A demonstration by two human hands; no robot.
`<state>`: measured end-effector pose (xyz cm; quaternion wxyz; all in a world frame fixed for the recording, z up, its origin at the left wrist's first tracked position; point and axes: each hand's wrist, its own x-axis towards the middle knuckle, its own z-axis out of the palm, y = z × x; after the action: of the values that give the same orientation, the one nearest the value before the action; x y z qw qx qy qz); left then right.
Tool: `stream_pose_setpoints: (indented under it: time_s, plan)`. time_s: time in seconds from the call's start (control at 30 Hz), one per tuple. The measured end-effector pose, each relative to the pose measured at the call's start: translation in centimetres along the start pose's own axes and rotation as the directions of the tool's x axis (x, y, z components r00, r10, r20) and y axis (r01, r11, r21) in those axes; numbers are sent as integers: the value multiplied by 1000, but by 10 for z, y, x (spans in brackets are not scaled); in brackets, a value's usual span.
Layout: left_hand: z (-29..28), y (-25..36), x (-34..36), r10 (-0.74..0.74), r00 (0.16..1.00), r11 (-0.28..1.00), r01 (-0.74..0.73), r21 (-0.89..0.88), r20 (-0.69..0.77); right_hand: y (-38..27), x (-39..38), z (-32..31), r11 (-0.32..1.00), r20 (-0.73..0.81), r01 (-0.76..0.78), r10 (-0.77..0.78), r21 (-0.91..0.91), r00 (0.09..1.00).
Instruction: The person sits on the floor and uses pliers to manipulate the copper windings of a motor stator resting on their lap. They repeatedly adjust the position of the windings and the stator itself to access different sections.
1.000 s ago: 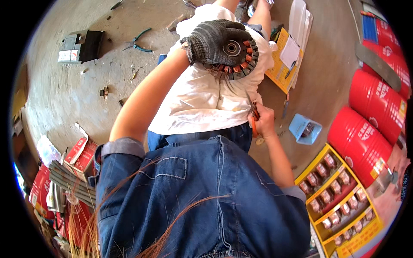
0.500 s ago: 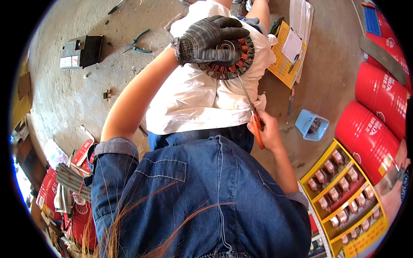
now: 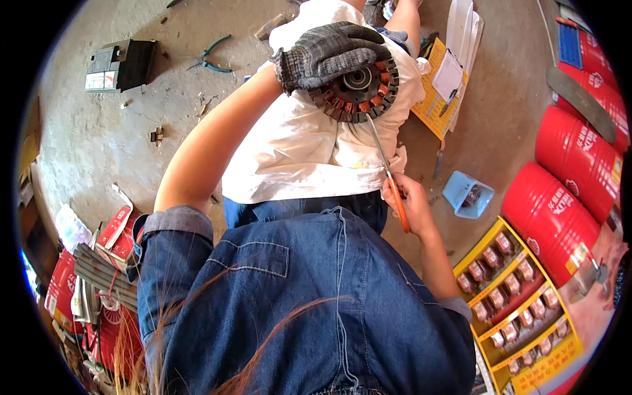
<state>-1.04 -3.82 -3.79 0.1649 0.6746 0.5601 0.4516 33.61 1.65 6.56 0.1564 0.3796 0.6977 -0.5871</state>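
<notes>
On the person's lap, over a white cloth (image 3: 309, 155), the left hand (image 3: 329, 52) in a grey knit glove clamps its fingers over the far-left rim of a round motor stator (image 3: 361, 89) with copper windings, holding it tilted above the cloth. Right hand (image 3: 409, 204), bare, sits near and right of the stator, fingers curled closed round the orange handle of a screwdriver (image 3: 385, 164); its thin metal shaft runs up-left and the tip meets the stator's near edge, probably between windings, though the contact is too small to be sure. Blue denim sleeves and shirt fill the near part of the view. On the concrete floor, far left, lies a black battery-like box (image 3: 118, 64), with green-handled pliers (image 3: 210, 56) just right of it. Right of the lap: a yellow paper pad (image 3: 434, 105), a small light-blue box (image 3: 466, 193), then red drums (image 3: 579, 158) at the far right. Near right, a yellow tray (image 3: 520, 296) with rows of small packed parts. Near left, a pile of red and white packets (image 3: 99, 263).
</notes>
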Motion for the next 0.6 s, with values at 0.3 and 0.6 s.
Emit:
stream_pose_setpoints:
  time_s: [0.3, 0.6]
  plan:
    - [-4, 8, 2, -113, 992, 992, 116, -48, 56, -6, 0, -5, 997, 62, -76, 76, 8, 995]
    - [-4, 6, 0, -68, 997, 998, 68, 4, 44, -30, -4, 0, 974, 53, -178, 172, 139, 984]
